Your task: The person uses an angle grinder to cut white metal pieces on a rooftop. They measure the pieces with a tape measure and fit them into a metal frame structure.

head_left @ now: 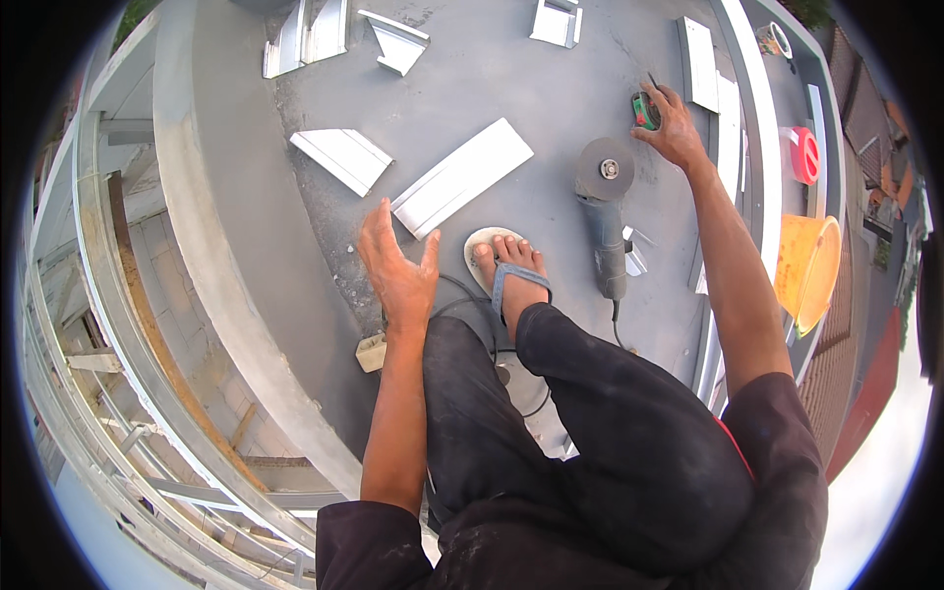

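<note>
My left hand [398, 270] is open and holds nothing, thumb and fingers apart. Its fingertips are beside the lower end of a white metal profile piece [464, 177] lying on the grey floor. In my right hand [677, 128] is a small green and black tape measure [645, 111] with a red spot. A thin dark stick, perhaps a pencil, shows at those fingers. Left of my right forearm lies an angle grinder [603, 221], its cutting disc [605, 169] facing up. A shorter white offcut [344, 159] with a slanted end lies beyond my left hand.
More offcuts [395, 41] lie at the far side. Long white profiles [726, 147] run along the right edge. An orange bucket [808, 270] and a red reel-like thing [804, 155] stand beyond. Cables loop by my sandalled foot [511, 270]. A ledge [211, 226] bounds the left, with metal framing below.
</note>
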A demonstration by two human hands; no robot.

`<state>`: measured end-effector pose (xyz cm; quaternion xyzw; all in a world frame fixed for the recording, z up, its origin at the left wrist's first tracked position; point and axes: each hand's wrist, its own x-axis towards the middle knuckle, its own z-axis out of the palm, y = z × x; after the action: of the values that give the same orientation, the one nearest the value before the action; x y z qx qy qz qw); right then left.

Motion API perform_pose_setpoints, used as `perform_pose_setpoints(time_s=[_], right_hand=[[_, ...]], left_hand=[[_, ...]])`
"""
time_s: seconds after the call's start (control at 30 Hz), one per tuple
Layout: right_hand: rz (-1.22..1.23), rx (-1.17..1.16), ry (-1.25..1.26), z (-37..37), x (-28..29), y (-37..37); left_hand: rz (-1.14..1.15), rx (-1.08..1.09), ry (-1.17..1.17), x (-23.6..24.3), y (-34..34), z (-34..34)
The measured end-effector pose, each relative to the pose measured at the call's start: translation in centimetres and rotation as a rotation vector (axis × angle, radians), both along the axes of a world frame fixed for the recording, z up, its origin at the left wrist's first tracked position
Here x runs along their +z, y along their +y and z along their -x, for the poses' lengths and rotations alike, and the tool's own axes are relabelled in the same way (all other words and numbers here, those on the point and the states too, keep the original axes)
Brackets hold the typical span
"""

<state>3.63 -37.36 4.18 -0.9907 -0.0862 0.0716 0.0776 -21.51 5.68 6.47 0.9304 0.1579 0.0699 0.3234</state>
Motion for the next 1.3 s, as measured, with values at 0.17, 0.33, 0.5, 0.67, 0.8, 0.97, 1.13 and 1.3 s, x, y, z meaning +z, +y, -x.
perform_pose_setpoints(time_s=[0.17, 0.33, 0.5, 0.67, 0.8, 0.97, 1.13, 1.3], right_hand=[[-0.042, 0.037, 0.081, -4.3, 2.0, 2.6], [-0.225, 0.419, 0.188, 1.4, 12.7, 18.9], [-0.302, 0.773, 0.404, 3.8, 10.4, 25.8], [-0.445, 0.756, 0.545, 5.2, 10.3, 26.7], [-0.468, 0.697, 0.681, 5.4, 10.4, 26.4], [-0.403, 0.653, 0.492, 3.7, 8.4, 23.6], [-0.161, 0.476, 0.233, -0.9, 5.3, 16.7], [-0.127, 0.398, 0.242, -0.7, 4.1, 16.1]], left_hand=[[0.605, 0.185, 0.12, 3.1, -2.4, -1.8], [1.125, 0.206, 0.058, 5.2, -1.7, -5.8], [1.158, 0.207, 0.133, 3.6, 0.3, -6.5], [1.056, 0.355, 0.177, 3.0, 0.6, -4.8], [1.184, 0.244, 0.197, 1.8, 1.2, -3.3], [1.238, 0.272, 0.139, 0.5, 3.5, -2.3], [0.823, 0.558, 0.33, 0.1, 5.2, -3.1], [0.84, 0.583, 0.308, -1.3, 4.8, -3.6]])
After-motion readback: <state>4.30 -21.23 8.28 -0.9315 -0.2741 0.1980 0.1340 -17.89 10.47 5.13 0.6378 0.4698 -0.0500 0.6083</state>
